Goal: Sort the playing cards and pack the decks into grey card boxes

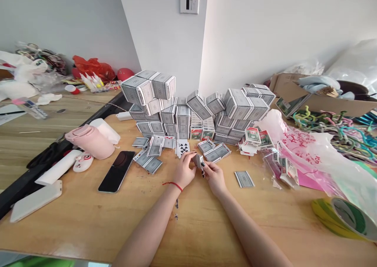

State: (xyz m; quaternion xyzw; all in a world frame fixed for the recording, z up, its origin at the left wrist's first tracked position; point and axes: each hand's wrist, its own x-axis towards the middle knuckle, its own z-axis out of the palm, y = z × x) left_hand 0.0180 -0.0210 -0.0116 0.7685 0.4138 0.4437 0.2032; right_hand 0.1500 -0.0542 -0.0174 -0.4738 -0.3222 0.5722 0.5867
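Note:
Between my two hands, low over the table, is a small piece of playing cards [199, 161] with grey patterned backs. My left hand [185, 168] pinches its left side; a red string bracelet circles that wrist. My right hand [213, 175], with dark nails, grips its right side. Just beyond lie face-up playing cards [182, 147], a group of folded card pieces [217, 152] to the right and another group [150, 159] to the left. Behind them stand stacked blocks made of folded cards [169, 117]. A lone card piece [244, 179] lies right of my right hand.
On the left are a phone [117, 172], a pink bottle [91, 141], a white power bank [37, 201] and a mouse [83, 162]. Card boxes [256, 137], pink plastic bags [306, 145], a tape roll [343, 218] and a cardboard box [321, 102] occupy the right.

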